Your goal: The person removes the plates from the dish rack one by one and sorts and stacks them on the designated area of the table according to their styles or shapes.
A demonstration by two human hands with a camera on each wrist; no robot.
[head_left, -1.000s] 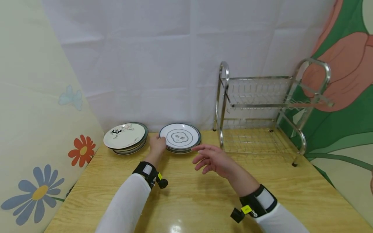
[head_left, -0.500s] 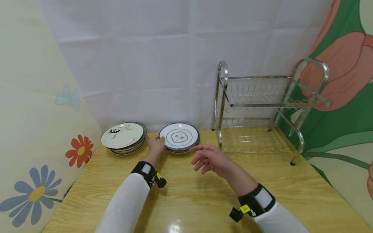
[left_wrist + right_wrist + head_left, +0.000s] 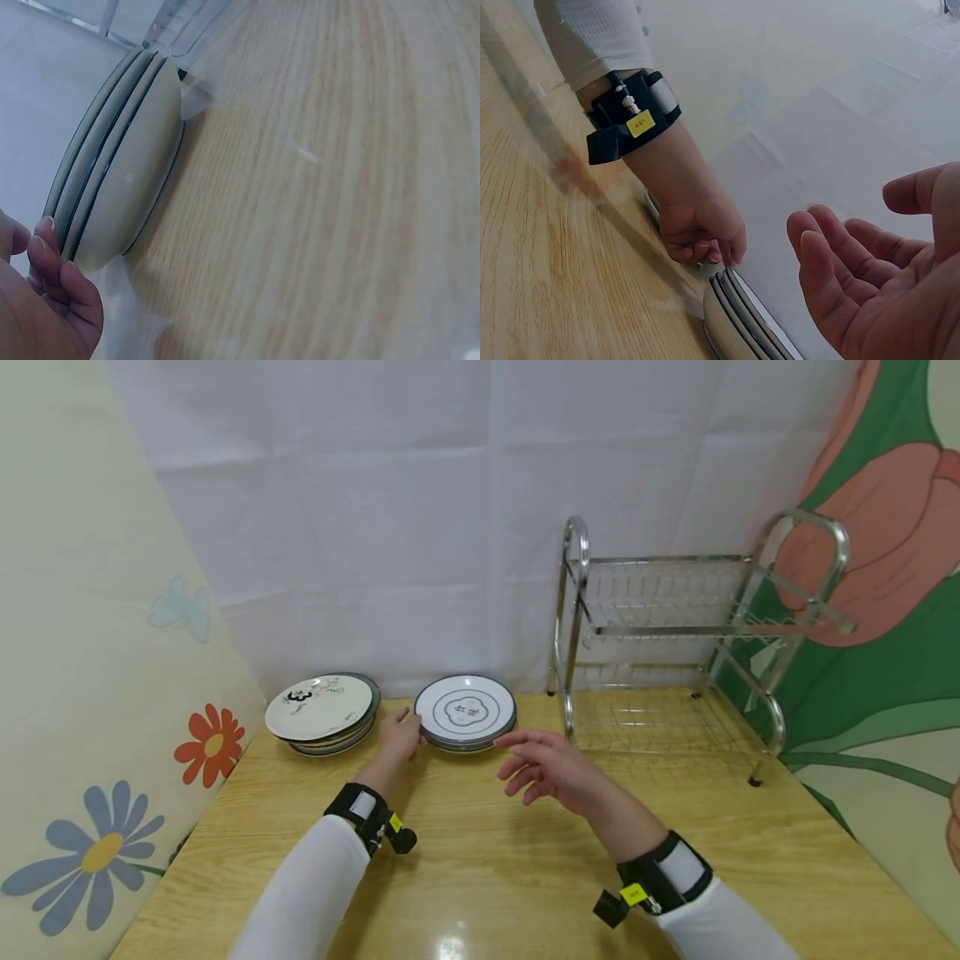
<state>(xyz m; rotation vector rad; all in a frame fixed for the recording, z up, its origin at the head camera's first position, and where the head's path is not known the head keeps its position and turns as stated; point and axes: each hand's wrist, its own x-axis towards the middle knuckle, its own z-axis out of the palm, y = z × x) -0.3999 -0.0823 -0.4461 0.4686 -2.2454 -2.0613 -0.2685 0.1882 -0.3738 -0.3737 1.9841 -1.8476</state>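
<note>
In the head view, a stack of round plates [image 3: 468,710] with blue-lined rims lies near the back wall. At its left edge is my left hand [image 3: 399,735], its loosely bent fingertips touching the stacked rims. The left wrist view shows these fingertips [image 3: 49,225] against the edges of the plates [image 3: 124,154], with the thumb apart from the top plate's face. To the right of the stack hovers my right hand [image 3: 551,772], fingers loosely bent, holding nothing. A second stack of plates [image 3: 318,710], topped by a cream plate with a black and pink design, stands left of my left hand.
A two-tier metal dish rack [image 3: 675,631] stands at the back right of the wooden table [image 3: 465,877]. A white cloth [image 3: 375,527] hangs behind the table. Painted walls bound it on both sides.
My left thumb has come off the top plate's face to the rim, and the left forearm has shifted slightly left. The top plate sits slightly further right. My right hand stays almost still.
</note>
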